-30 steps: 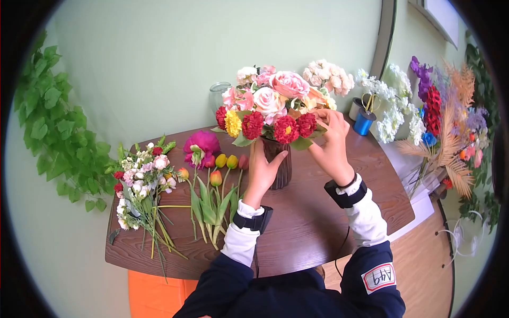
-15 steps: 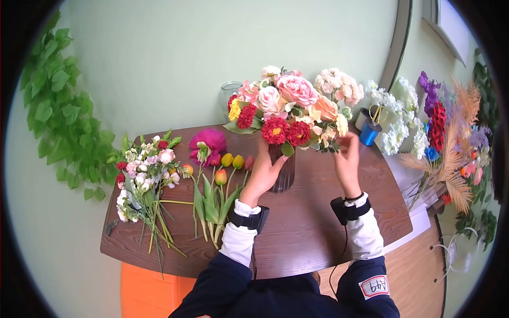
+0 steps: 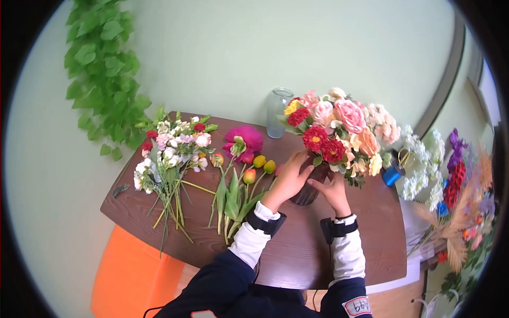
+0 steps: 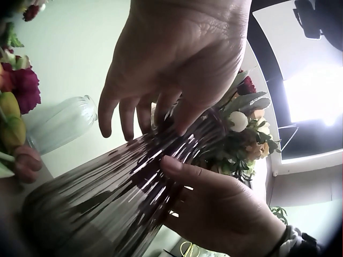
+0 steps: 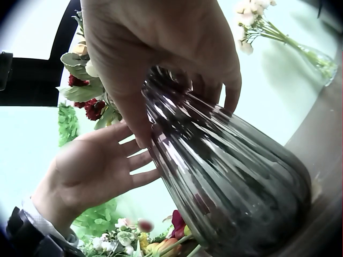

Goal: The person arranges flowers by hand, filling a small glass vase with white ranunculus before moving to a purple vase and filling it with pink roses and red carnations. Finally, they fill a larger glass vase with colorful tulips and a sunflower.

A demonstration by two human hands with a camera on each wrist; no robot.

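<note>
A dark ribbed glass vase [image 3: 306, 197] stands on the table, holding a full bouquet [image 3: 350, 116] of pink roses, red and yellow flowers and peach blooms. My left hand [image 3: 290, 180] holds the vase's upper part from the left, its fingers passing round the far side in the left wrist view. From the right, my right hand [image 3: 335, 195] grips the same narrow part, thumb along the near glass. The right wrist view shows the fluted vase wall [image 5: 236, 182] below that hand, and the left palm [image 5: 99, 171] facing the vase.
Left of the vase lie tulips [image 3: 231, 196], a magenta flower [image 3: 245, 140] and mixed small blooms [image 3: 172, 151] on the brown table [image 3: 350, 254]. A clear glass vase [image 3: 277, 116] stands behind. At the right are a blue spool [image 3: 392, 175] and white flowers [image 3: 419, 169].
My right hand has left the flowers at the bouquet's right side and come down to the vase. The bouquet's red flowers have swung left relative to the vase. The head view has shifted.
</note>
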